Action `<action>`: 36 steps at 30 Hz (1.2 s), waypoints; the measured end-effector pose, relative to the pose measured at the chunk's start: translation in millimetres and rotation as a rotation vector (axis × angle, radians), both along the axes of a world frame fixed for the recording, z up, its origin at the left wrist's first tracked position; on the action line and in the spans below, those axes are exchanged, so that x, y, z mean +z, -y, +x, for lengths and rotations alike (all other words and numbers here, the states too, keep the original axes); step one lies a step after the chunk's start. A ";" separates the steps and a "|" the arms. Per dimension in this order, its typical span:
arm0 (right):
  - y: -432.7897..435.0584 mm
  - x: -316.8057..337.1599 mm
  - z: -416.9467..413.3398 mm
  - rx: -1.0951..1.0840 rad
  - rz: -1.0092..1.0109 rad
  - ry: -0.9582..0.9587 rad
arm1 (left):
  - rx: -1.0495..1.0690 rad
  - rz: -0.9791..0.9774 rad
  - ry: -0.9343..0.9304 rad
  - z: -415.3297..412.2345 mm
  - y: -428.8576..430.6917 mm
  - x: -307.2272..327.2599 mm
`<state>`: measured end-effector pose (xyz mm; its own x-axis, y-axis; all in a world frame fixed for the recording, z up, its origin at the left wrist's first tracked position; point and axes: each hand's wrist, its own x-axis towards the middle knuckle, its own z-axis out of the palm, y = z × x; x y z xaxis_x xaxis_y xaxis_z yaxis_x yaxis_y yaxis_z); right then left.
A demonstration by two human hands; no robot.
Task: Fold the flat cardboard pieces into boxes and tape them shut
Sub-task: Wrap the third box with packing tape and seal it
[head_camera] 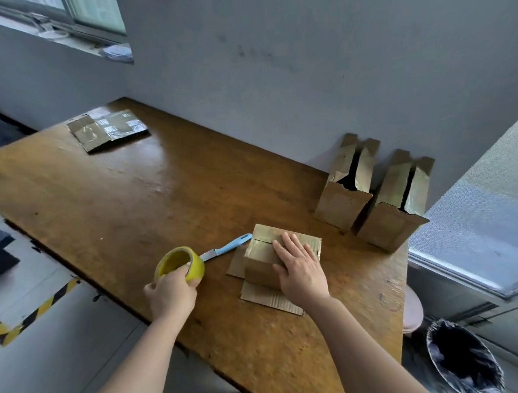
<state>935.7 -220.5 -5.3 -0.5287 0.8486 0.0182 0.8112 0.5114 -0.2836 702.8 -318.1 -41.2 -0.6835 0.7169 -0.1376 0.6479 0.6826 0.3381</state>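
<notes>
Though light and fairly stiff, judged liable to buckle at the flaps. Found box (260,252) on tabletop (132,187), near right side, held down under flat, spread right grip (301,265). Noted left grip (171,292) curled round tape roll (195,266). Advise holding by edges.

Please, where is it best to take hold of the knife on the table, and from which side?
Grip the knife by its blue handle, probably from above: it lies flat on the table, and the bare blade points toward the yellow tape roll.
</notes>
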 end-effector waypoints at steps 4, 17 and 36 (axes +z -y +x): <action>0.3 8.1 0.3 -0.004 -0.050 -0.061 | -0.045 0.339 0.299 9.1 -14.3 22.7; -2.5 32.1 2.1 -0.036 -0.270 -0.361 | 0.167 0.726 1.241 55.6 -56.3 105.5; -6.7 49.6 -1.9 -0.072 -0.407 -0.684 | 0.001 0.705 1.122 83.8 -66.6 97.6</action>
<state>933.8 -213.7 44.4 -0.4558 0.8901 -0.0001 0.4171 0.2135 -0.8834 786.7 -251.4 56.4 -0.4445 0.8669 -0.2256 -0.2141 0.1417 0.9665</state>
